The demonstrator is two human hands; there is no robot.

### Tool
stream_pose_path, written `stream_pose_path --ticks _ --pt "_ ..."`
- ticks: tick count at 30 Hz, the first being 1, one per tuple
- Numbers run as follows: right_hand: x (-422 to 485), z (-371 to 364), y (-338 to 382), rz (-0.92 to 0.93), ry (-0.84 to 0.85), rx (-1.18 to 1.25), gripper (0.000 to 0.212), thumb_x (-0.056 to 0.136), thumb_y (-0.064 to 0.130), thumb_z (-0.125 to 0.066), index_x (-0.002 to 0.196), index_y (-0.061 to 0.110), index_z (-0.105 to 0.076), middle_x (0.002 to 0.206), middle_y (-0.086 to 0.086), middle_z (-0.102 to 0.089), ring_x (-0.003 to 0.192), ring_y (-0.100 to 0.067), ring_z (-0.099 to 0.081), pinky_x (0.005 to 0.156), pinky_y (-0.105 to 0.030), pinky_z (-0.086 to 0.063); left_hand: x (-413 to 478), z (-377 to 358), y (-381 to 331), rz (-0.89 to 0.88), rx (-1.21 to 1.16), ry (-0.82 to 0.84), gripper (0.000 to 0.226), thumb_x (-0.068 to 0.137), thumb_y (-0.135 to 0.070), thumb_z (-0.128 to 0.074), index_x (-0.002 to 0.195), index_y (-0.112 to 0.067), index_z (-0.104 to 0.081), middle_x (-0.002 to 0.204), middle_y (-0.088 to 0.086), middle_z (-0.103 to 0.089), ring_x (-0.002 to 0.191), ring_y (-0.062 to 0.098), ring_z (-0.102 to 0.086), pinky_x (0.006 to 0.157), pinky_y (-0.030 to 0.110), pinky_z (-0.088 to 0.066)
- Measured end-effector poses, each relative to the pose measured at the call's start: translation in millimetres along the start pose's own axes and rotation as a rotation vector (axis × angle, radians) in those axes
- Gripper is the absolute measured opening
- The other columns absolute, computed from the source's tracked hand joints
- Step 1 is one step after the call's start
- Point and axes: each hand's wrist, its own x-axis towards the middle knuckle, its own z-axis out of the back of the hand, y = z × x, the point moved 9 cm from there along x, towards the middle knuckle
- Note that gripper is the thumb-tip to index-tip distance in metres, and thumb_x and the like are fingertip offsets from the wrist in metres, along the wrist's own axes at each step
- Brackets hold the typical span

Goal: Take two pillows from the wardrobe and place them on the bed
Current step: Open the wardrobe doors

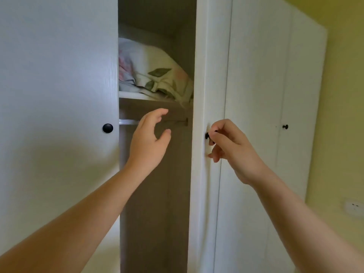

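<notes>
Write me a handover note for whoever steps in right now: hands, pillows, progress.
Right hand: pinching the black knob of the right door, which is partly open.
Left hand: open, empty, raised in the gap below the shelf.
Floral pillow: on that shelf; a second one can't be made out.
Done: wardrobe opened.
Left: take two pillows, carry them to the bed, which is out of view.

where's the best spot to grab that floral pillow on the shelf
Probably the front corner of the floral pillow, where its folded edge overhangs the shelf. Come from below and in front through the open gap; the left hand is free and nearest, its fingers spread.
</notes>
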Motion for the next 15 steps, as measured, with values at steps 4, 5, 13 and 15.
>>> stream_pose_path --ticks 4,5,13,15 --pt "-22.2 56.4 -3.1 -0.077 -0.129 0.040 0.027 0.095 0.007 -0.038 0.072 0.019 -0.047 0.071 0.003 -0.050 0.048 -0.015 -0.046 0.056 -0.024 -0.044 -15.6 -58.2 -42.5 -0.072 -0.169 0.155 0.045 0.085 -0.007 -0.056 0.118 -0.036 -0.047 0.120 -0.018 -0.047 0.118 0.004 -0.048 0.099 0.025 -0.038" --pt "-26.9 69.3 -5.1 -0.097 -0.163 0.049 0.026 0.096 0.008 -0.038 0.073 0.018 -0.046 0.072 0.002 -0.050 0.051 -0.015 -0.046 0.056 -0.024 -0.042 -19.8 -72.7 -54.4 -0.096 -0.198 0.194 0.045 0.086 -0.008 -0.056 0.117 -0.038 -0.045 0.120 -0.020 -0.046 0.119 0.003 -0.047 0.100 0.025 -0.038" --pt "-57.5 153.4 -21.6 -0.236 -0.336 0.052 0.027 0.097 0.019 -0.037 0.089 0.025 -0.062 0.076 0.010 -0.066 0.068 -0.010 -0.059 0.062 -0.027 -0.051 -56.2 -179.5 -113.9 -0.216 -0.156 0.441 0.054 0.088 -0.018 -0.054 0.138 -0.025 -0.033 0.144 -0.012 -0.034 0.127 -0.003 -0.030 0.101 0.015 -0.023" --pt "-61.5 166.5 -27.7 -0.260 -0.361 0.080 0.031 0.097 0.024 -0.036 0.087 0.031 -0.064 0.070 0.016 -0.068 0.063 -0.003 -0.060 0.052 -0.020 -0.049 -63.1 -201.9 -119.7 -0.218 -0.173 0.494 0.060 0.088 -0.020 -0.054 0.141 -0.025 -0.026 0.149 -0.010 -0.028 0.134 0.003 -0.028 0.103 0.015 -0.021"
